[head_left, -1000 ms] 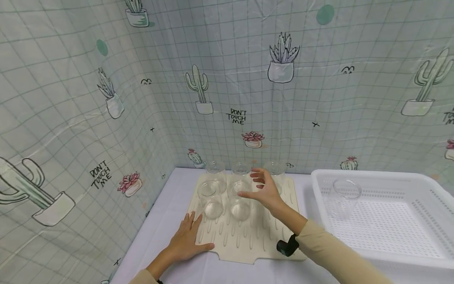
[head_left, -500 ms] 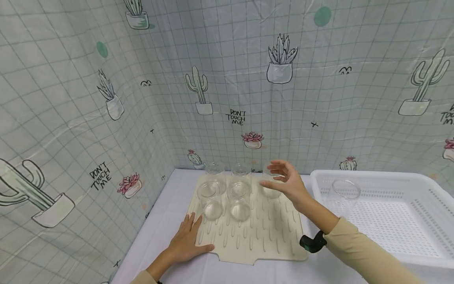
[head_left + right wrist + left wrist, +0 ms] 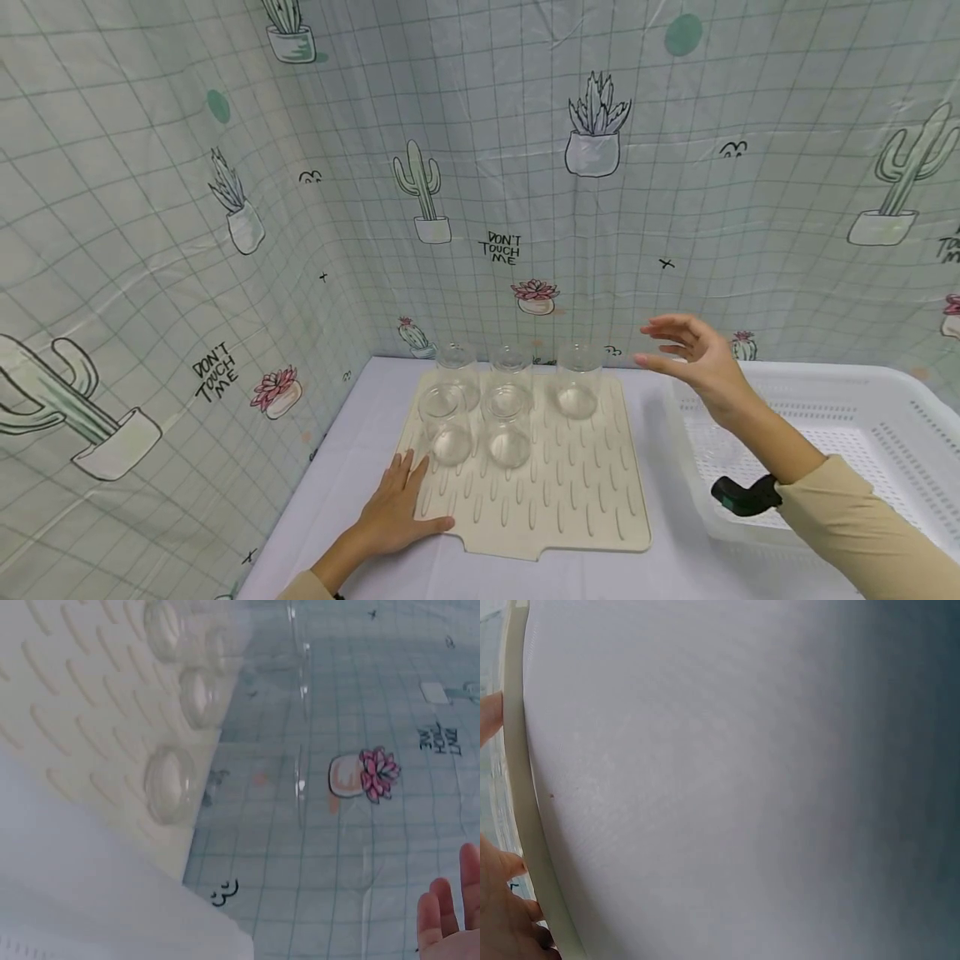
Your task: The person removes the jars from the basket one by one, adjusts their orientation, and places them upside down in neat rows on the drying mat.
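Observation:
Several clear glasses stand upright on a cream ribbed mat (image 3: 558, 492) in the head view, two in the nearer row and three along the back. The back-right glass (image 3: 577, 392) stands apart from the others; the right wrist view also shows this glass (image 3: 171, 784). My left hand (image 3: 393, 508) rests at the mat's front-left edge, fingers spread. Above the basket's left rim my right hand (image 3: 697, 362) hangs in the air, holding nothing, with thumb and fingers parted. In the left wrist view, fingertips (image 3: 490, 712) touch the mat's edge.
A white perforated basket (image 3: 862, 372) stands right of the mat; a glass inside it is mostly hidden by my right arm. White cloth (image 3: 585, 575) covers the table. A grid curtain (image 3: 480, 125) with cactus prints hangs behind and to the left.
My right hand has moved right, from above the mat past the back-right glass to the basket. That glass is now in plain sight on the mat. The left hand has stayed still.

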The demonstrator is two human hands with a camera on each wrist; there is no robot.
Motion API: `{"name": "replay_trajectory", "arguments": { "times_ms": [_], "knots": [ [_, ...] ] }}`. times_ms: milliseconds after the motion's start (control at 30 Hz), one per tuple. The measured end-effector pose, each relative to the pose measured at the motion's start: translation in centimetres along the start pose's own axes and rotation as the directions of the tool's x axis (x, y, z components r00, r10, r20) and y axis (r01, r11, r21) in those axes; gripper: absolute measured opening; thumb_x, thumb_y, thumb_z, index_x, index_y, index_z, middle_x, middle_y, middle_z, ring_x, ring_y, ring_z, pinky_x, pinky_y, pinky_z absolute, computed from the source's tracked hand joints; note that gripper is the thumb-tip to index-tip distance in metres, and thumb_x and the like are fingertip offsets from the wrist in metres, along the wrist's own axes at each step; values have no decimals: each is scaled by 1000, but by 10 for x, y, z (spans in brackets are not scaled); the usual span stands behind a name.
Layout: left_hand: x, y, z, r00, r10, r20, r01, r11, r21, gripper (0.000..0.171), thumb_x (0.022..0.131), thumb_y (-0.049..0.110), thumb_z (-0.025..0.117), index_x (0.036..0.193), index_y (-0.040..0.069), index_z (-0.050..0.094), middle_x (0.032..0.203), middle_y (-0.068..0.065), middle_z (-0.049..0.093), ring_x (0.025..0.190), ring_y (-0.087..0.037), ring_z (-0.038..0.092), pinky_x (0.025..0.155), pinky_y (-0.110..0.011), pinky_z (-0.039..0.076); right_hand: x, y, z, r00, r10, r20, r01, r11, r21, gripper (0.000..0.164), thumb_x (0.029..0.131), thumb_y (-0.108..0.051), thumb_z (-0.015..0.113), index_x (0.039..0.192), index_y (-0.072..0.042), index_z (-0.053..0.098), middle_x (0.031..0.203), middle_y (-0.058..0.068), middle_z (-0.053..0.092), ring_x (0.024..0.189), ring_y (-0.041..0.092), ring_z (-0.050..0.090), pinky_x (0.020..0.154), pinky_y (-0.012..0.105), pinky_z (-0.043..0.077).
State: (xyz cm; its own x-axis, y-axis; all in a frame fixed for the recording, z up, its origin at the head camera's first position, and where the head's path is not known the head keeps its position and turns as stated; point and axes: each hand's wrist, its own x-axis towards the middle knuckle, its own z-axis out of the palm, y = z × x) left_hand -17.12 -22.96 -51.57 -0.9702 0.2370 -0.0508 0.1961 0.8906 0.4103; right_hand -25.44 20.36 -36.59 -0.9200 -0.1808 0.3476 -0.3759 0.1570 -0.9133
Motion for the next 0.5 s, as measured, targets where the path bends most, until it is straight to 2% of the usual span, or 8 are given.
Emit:
{"name": "replay_trajectory", "arguments": {
  "times_ms": [300, 500],
  "knots": [
    [0, 3, -1, 1000, 4, -6, -4, 1000, 6, 103, 73, 70, 55, 146, 6, 22, 150, -22, 8, 137, -38, 0, 107, -55, 10, -1, 16, -46, 999, -24, -22, 23, 998, -50, 48, 81, -2, 68, 124, 1, 46, 116, 5, 56, 109, 15, 48, 85, 17, 40],
    [-1, 3, -1, 1000, 0, -8, 0, 1000, 8, 103, 73, 70, 56, 146, 5, 22, 150, -22, 8, 137, -38, 0, 107, -55, 10, -3, 35, -74, 999, 17, -29, -21, 990, -136, 50, 83, -4, 67, 128, -4, 45, 118, 0, 53, 107, 10, 48, 82, 15, 40]
  ]
}}
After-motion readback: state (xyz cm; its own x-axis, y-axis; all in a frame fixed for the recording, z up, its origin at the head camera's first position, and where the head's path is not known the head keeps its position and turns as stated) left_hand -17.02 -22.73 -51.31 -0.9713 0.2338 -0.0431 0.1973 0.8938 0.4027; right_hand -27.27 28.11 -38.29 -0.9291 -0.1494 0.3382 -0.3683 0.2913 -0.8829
